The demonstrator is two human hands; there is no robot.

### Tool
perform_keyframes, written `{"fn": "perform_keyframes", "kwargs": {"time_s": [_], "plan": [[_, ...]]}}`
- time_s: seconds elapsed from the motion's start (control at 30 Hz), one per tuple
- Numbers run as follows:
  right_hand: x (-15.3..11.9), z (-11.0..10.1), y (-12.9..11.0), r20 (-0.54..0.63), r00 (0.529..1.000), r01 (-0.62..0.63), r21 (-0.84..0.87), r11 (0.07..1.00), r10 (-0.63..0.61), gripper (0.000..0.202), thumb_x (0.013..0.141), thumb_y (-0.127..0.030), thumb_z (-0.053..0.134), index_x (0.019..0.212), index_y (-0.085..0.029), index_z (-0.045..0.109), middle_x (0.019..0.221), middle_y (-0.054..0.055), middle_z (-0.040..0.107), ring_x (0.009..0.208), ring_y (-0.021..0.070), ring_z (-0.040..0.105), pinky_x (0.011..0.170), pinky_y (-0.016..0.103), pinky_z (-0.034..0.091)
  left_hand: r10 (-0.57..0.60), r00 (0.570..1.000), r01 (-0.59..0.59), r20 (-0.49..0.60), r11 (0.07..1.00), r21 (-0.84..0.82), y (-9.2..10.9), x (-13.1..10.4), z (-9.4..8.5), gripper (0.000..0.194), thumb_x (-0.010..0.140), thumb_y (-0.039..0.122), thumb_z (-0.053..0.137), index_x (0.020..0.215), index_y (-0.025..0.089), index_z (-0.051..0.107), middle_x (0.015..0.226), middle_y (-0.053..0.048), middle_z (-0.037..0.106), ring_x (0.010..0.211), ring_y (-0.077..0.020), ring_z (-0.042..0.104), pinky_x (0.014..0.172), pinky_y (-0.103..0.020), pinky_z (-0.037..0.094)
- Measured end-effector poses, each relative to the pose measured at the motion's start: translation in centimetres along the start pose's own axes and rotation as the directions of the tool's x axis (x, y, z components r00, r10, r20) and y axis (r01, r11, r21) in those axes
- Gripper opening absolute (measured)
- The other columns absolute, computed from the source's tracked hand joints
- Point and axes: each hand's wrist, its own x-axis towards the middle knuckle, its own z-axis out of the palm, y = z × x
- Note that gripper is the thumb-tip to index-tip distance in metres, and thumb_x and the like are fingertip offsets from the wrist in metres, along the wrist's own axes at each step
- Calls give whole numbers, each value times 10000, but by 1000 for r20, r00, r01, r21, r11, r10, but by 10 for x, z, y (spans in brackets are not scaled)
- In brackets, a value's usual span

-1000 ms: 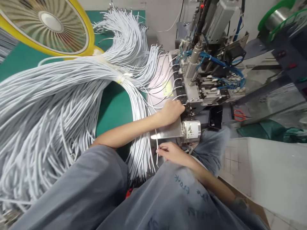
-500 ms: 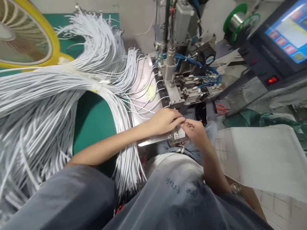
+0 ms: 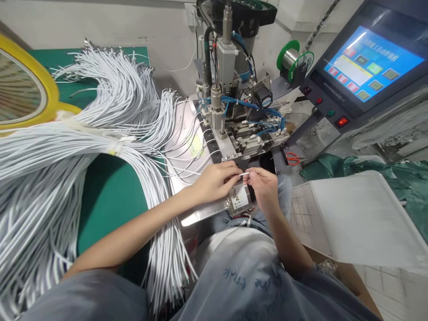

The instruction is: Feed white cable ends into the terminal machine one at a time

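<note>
A short length of white cable (image 3: 245, 174) shows between my two hands, in front of the machine. My left hand (image 3: 217, 180) is closed on it, back of the hand up. From the right, my right hand (image 3: 264, 185) pinches its end between thumb and fingers. Just beyond my hands is the soldering-type machine (image 3: 230, 129) with a row of black slots (image 3: 211, 145); several white cables run into these. A metal motor box with a white label (image 3: 240, 197) sits right below my fingers. The large bundle of white cables (image 3: 133, 145) spreads over the green table at left.
A yellow fan (image 3: 51, 96) stands at far left. A control screen (image 3: 371, 64) and a wire spool (image 3: 290, 59) are at the upper right. Red-handled scissors (image 3: 293, 158) lie beside the machine, and a white plastic tray (image 3: 364, 218) is at the right.
The view has shifted, so the machine and cables sit further left and lower. My hands have drawn slightly apart, and the white cable between them now shows.
</note>
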Motion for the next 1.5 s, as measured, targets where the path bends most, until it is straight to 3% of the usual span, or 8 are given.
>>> {"fn": "perform_keyframes", "kwargs": {"time_s": [0.13, 0.4, 0.53, 0.7, 0.83, 0.97, 1.23, 1.5], "plan": [[0, 5, -2, -13, 998, 56, -96, 994, -57, 195, 770, -370, 594, 770, -189, 665, 700, 18, 615, 568, 113, 526, 565, 264, 459, 28, 999, -29, -28, 998, -54, -3, 0, 2, 234, 919, 158, 415, 916, 122, 646, 852, -55, 619, 764, -109, 579, 701, -216, 464], [13, -11, -19, 136, 990, 86, -373, 924, -37, 245, 739, -324, 594, 557, -161, 573, 534, -22, 437, 497, 89, 368, 459, 240, 280, 142, 989, -145, 31, 956, 256, -11, -4, 4, 267, 861, 86, 388, 911, 120, 647, 764, -57, 579, 647, -123, 526, 549, -217, 377], [17, -12, -14, 168, 977, 189, -380, 905, -133, 250, 742, -284, 587, 530, -155, 557, 518, -31, 390, 494, 81, 335, 465, 240, 265, 124, 991, -116, -53, 985, 130, -8, -4, 8, 242, 866, 96, 415, 861, 116, 657, 729, -46, 570, 652, -122, 522, 566, -217, 393], [8, 3, 1, 13, 954, 285, -359, 889, -301, 242, 810, -284, 543, 622, -156, 628, 546, -18, 429, 515, 99, 383, 475, 247, 293, 35, 986, -44, -163, 998, -52, -6, -5, 16, 177, 886, 159, 491, 845, 119, 657, 673, -12, 553, 613, -94, 515, 565, -194, 409], [11, 2, 1, 83, 891, 416, -544, 728, -447, 256, 828, -221, 524, 592, -158, 603, 519, -35, 363, 490, 89, 325, 478, 258, 257, 135, 986, -106, -96, 960, 259, -9, -5, 14, 233, 888, 117, 420, 863, 104, 651, 688, -33, 549, 599, -110, 492, 516, -211, 371], [22, -10, -7, 272, 905, 424, -541, 726, -325, 288, 820, -192, 513, 534, -159, 523, 516, -50, 314, 474, 74, 304, 470, 247, 247, 246, 968, -185, -53, 840, 510, -11, -4, 9, 247, 856, 67, 409, 855, 89, 654, 711, -59, 577, 648, -145, 493, 534, -245, 364], [17, 5, 8, 50, 904, 400, -448, 799, -425, 280, 835, -250, 511, 573, -162, 559, 514, -41, 328, 484, 92, 320, 471, 255, 261, -68, 994, 71, -91, 997, 22, -10, -5, 18, 172, 892, 183, 514, 873, 141, 681, 705, -18, 607, 661, -106, 558, 603, -202, 426], [32, -17, 46, 24, 995, 103, -366, 925, -101, 211, 790, -315, 517, 801, -171, 671, 830, 71, 679, 784, 185, 614, 727, 312, 473, -256, 933, 115, 252, 878, 464, -12, -1, 18, 219, 830, 49, 438, 850, 106, 649, 791, -61, 579, 568, -130, 549, 513, -244, 388]]}}
